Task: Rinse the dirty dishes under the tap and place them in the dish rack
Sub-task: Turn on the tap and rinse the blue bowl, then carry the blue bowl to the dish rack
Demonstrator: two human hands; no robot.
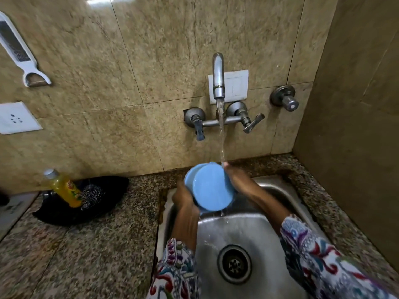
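Observation:
A light blue bowl (pixel 210 187) is tilted with its underside toward me, held over the steel sink (pixel 244 231). My left hand (pixel 183 197) grips its left rim from below. My right hand (pixel 234 178) lies along the bowl's right edge, with its fingertips up under the stream; I cannot tell whether those fingers curl round the rim. Water runs from the wall tap (pixel 218 76) straight down onto the bowl's upper edge and drips off below into the sink. No dish rack is in view.
A yellow dish-soap bottle (pixel 64 188) and a steel scrubber (pixel 91 195) sit in a black tray (pixel 101 206) on the granite counter to the left. Tap levers (pixel 251 124) and a separate valve (pixel 285 100) stick out of the tiled wall. A side wall closes in on the right.

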